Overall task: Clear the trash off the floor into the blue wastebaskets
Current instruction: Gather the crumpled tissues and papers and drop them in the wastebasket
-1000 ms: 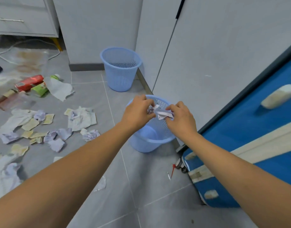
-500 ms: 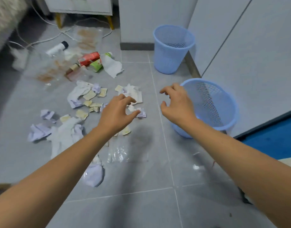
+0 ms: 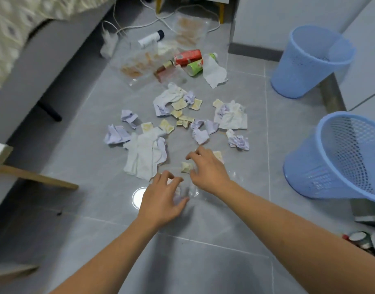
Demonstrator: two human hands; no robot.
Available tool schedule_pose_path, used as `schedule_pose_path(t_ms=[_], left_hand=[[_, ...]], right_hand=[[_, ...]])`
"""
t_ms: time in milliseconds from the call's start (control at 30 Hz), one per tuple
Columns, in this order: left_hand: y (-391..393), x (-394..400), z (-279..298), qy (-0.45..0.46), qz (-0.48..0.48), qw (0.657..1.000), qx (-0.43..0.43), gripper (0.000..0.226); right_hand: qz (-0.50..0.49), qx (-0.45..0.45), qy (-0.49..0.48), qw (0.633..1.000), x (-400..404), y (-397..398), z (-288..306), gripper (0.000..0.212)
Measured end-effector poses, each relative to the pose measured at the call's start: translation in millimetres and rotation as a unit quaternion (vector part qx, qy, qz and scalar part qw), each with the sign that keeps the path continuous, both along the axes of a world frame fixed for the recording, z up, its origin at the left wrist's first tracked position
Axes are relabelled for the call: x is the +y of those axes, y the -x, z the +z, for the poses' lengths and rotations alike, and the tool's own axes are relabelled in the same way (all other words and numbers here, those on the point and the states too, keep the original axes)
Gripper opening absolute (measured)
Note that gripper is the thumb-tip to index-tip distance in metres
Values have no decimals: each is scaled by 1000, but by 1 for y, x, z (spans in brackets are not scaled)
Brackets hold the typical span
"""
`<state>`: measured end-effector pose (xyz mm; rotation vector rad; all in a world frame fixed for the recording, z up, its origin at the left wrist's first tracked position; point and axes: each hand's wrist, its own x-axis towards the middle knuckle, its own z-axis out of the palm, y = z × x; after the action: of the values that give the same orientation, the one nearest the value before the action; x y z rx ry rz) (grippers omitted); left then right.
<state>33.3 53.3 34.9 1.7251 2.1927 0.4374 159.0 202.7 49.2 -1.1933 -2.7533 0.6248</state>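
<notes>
Yellowish paper scrap (image 3: 186,167) lies just under the open right hand (image 3: 207,169) — nearer than the left hand (image 3: 163,198), also open — basket (image 3: 339,158) to the right.

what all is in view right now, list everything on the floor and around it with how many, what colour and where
wastebaskets: two, blue, at the right, near one, far one
paper scraps: many, white, lilac and yellowish, mid-floor; biggest white piece
carton: one, red, lying at the top of the pile
cup: one, green, lying beside the carton
bottle: one, white with dark cap, far floor
plastic wrap: clear, stained, count unclear, far floor
cords: white, count unclear, far floor
bed: one, grey with patterned cover, left
left hand: empty, fingers spread, low over the floor
right hand: empty, over a yellowish scrap
</notes>
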Motion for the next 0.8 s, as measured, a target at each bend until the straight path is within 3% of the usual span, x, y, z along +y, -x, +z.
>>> schedule_pose_path(t_ms=[167,300,567,800], left_hand=[[-5,-22,-22,90,17,995,37,71],[-6,-35,-34,122,16,992,32,66],[-5,-43,-45,112,39,993,22,33],[13,-39,-22,44,47,998,19,28]], right_hand=[[48,-72,15,996,-10,12,-34,48],[69,-80,-5,994,-13,16,-52,46],[73,-87,-63,992,-14,19,-69,28],[73,-31,-34,996,-5,26,-57,15]])
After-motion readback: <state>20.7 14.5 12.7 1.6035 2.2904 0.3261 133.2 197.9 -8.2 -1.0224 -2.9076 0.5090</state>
